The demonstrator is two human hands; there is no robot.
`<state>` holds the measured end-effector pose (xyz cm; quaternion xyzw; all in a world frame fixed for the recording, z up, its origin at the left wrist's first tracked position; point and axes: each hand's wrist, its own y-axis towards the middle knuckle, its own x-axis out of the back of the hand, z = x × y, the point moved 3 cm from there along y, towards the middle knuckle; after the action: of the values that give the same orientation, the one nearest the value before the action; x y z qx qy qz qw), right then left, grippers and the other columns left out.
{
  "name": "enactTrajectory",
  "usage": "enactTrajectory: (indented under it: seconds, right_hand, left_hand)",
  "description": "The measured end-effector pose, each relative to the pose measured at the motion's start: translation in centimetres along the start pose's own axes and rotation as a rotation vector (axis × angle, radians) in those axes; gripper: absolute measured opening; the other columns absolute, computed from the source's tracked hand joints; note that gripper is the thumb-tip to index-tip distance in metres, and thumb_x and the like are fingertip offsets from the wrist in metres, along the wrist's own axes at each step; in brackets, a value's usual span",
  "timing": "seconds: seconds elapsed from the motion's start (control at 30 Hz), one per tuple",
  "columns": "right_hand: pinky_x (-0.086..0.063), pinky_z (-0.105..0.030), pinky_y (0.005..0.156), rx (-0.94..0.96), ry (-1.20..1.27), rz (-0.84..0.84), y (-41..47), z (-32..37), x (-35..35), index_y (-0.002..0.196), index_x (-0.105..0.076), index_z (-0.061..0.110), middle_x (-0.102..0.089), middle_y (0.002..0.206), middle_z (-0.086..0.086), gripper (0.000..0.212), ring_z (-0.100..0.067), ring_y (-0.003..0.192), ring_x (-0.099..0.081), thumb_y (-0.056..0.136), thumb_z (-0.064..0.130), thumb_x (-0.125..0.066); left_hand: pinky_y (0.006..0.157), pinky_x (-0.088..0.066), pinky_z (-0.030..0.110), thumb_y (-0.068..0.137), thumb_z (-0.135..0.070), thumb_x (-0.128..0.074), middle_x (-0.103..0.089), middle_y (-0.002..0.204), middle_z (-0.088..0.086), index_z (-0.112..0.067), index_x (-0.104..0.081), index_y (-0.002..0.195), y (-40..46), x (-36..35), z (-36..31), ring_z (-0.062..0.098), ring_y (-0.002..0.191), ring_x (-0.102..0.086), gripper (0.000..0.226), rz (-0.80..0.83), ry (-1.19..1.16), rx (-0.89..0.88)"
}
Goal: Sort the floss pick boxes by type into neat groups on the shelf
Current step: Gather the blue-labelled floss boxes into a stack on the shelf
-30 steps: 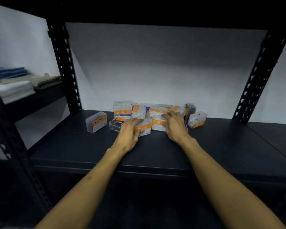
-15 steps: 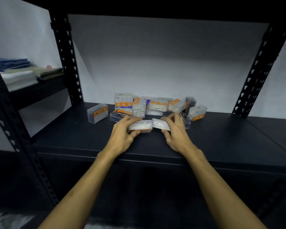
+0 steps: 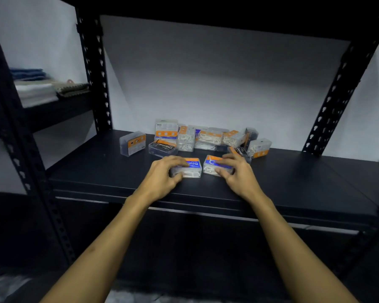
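Head view: two hands [image 3: 202, 176] grip two blue-labelled boxes [image 3: 202, 166], perhaps.

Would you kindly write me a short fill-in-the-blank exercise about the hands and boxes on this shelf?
1. Each hand holds ____ box.
2. The left hand holds a box whose label is orange and ____.
3. The right hand holds the box lying to the ____ of the other.
4. The two dark flat boxes are labelled ____.

Missing words: one; blue; right; Charcoal

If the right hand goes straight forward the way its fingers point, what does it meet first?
Probably the black Charcoal box lying just behind the blue-label box that the right hand grips; depth is unclear.
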<state>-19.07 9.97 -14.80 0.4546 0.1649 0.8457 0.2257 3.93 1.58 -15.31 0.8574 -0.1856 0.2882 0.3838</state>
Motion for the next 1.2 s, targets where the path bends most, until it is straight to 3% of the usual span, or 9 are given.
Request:
enactTrajectory:
  seconds: [0.07, 0.17, 0.37, 0.5, 0.63, 0.77, 0.9, 1.03, 1.2]
  right_hand:
    - [-0.037, -0.039, 0.115, -0.075, 0.118, -0.029, 0.2, -0.6, 0.4, 0.133, -0.062, 0.019, -0.055, 0.143, -0.002, 0.048, -0.019, 0.142, -0.042, 0.087, 0.022, -0.075]
    - [-0.043, -0.032, 0.109, -0.204, 0.335, -0.037, 0.6, -1.8, 0.8, 0.146, -0.048, 0.019, -0.055, 0.144, 0.001, 0.070, -0.012, 0.132, -0.051, 0.084, 0.022, -0.080]
    - [-0.047, -0.039, 0.109, -0.271, 0.534, -0.090, 1.0, -3.1, 0.6, 0.143, -0.053, 0.015, -0.063, 0.132, -0.005, 0.053, -0.013, 0.121, -0.060, 0.092, 0.011, -0.069]
    - [-0.050, -0.040, 0.106, -0.278, 0.509, -0.002, 1.1, -3.9, 0.2, 0.144, -0.050, 0.019, -0.064, 0.130, -0.006, 0.057, -0.015, 0.117, -0.063, 0.092, 0.010, -0.070]
    - [-0.053, -0.025, 0.084, -0.263, 0.417, -0.017, 0.8, -3.1, 0.4, 0.134, -0.058, 0.017, -0.064, 0.100, -0.002, 0.058, -0.011, 0.089, -0.063, 0.082, 0.028, -0.082]
    - [-0.043, -0.022, 0.070, -0.221, 0.226, -0.009, 0.5, -2.1, 0.4, 0.130, -0.061, 0.028, -0.056, 0.078, 0.000, 0.061, -0.008, 0.071, -0.056, 0.076, 0.051, -0.079]
    - [-0.044, -0.023, 0.085, -0.181, 0.265, -0.024, 0.6, -2.1, 0.7, 0.112, -0.070, 0.030, -0.066, 0.108, 0.002, 0.038, -0.007, 0.096, -0.061, 0.095, 0.058, -0.051]
    - [-0.043, -0.013, 0.092, -0.146, 0.399, 0.186, 0.6, -2.5, 0.9, 0.133, -0.063, 0.024, -0.059, 0.135, 0.007, 0.035, 0.001, 0.114, -0.057, 0.099, 0.029, -0.061]
    - [-0.047, -0.033, 0.102, -0.092, 0.295, 0.180, 0.5, -2.0, 0.6, 0.104, -0.071, 0.021, -0.052, 0.147, 0.010, 0.018, -0.004, 0.125, -0.055, 0.089, 0.032, -0.073]
  left_hand:
    - [0.108, -0.042, 0.025, 0.082, -0.016, -0.075, -0.061, 0.132, -0.012, -0.027, -0.070, 0.121, 0.2, 0.0, -0.2, 0.002, 0.122, -0.053, 0.041, -0.014, 0.006, 0.011]
    - [0.103, -0.038, 0.017, 0.075, -0.027, -0.082, -0.052, 0.140, -0.015, -0.031, -0.057, 0.135, 0.5, 0.2, 0.3, -0.001, 0.126, -0.048, 0.065, -0.031, -0.089, 0.103]
    - [0.108, -0.045, 0.031, 0.076, -0.034, -0.084, -0.053, 0.141, -0.011, -0.033, -0.042, 0.145, 1.2, 0.1, 1.9, 0.006, 0.125, -0.055, 0.081, 0.101, -0.392, 0.359]
    - [0.105, -0.049, 0.035, 0.081, -0.029, -0.080, -0.065, 0.126, -0.006, -0.026, -0.048, 0.141, 1.5, -0.1, 2.8, 0.007, 0.116, -0.063, 0.068, 0.053, -0.444, 0.400]
    - [0.101, -0.051, 0.033, 0.080, -0.026, -0.081, -0.068, 0.114, -0.005, -0.026, -0.054, 0.135, 1.6, -0.4, 2.6, 0.008, 0.106, -0.066, 0.061, 0.021, -0.418, 0.406]
    - [0.095, -0.051, 0.032, 0.070, -0.052, -0.080, -0.064, 0.113, -0.009, -0.043, -0.059, 0.126, 1.5, -0.6, 2.3, 0.007, 0.100, -0.062, 0.061, 0.023, -0.207, 0.371]
    - [0.087, -0.044, 0.025, 0.077, -0.055, -0.075, -0.057, 0.110, -0.009, -0.045, -0.055, 0.130, 1.3, -0.8, 1.3, 0.003, 0.099, -0.056, 0.058, 0.031, -0.061, 0.311]
    - [0.098, -0.046, 0.025, 0.076, -0.048, -0.080, -0.064, 0.118, -0.015, -0.037, -0.043, 0.144, 1.5, -0.9, 1.4, 0.001, 0.108, -0.062, 0.078, 0.141, -0.238, 0.298]
    - [0.098, -0.050, 0.025, 0.074, -0.027, -0.086, -0.072, 0.116, -0.011, -0.028, -0.043, 0.144, 1.3, -0.6, 1.3, 0.005, 0.107, -0.067, 0.082, 0.147, -0.399, 0.302]
